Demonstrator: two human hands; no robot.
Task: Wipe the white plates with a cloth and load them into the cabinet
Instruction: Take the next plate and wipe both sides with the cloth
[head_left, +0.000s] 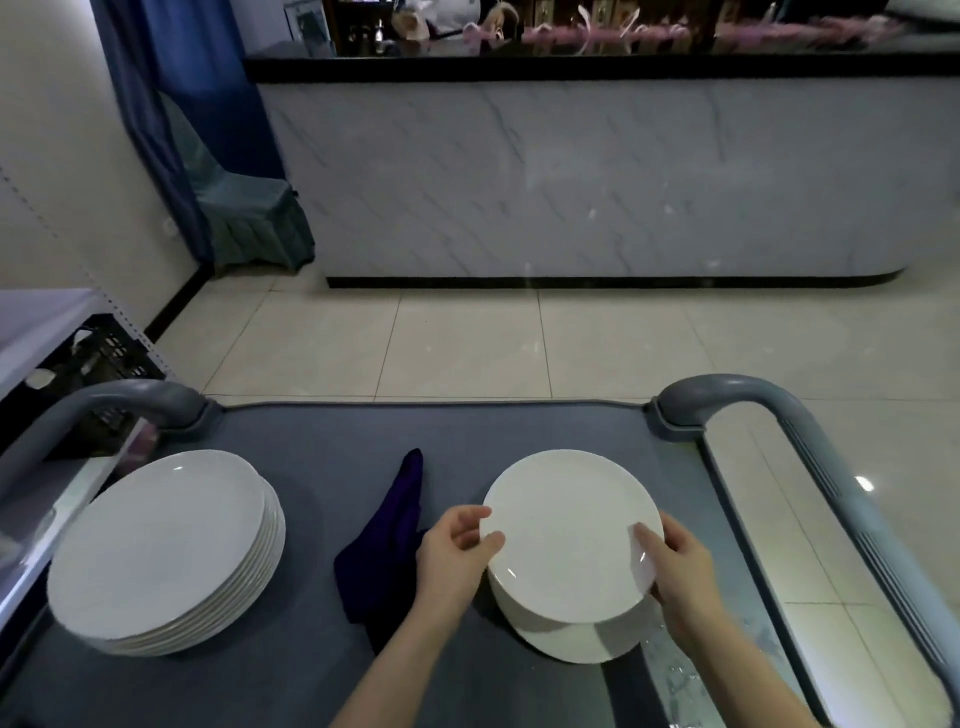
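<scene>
Both hands (457, 556) (680, 564) grip round, glossy white top plate (566, 540) (rim pinched).

Two slim human arms show, one on each side of the white plate (566, 535). The left grip (457, 551), at the plate's left edge, is a bare hand with bare fingers, and the left forearm (395, 670) behind it is uncovered as far as it shows. The right grip (675, 566), at the plate's right edge, is likewise bare, with the right forearm (743, 670) uncovered.
</scene>
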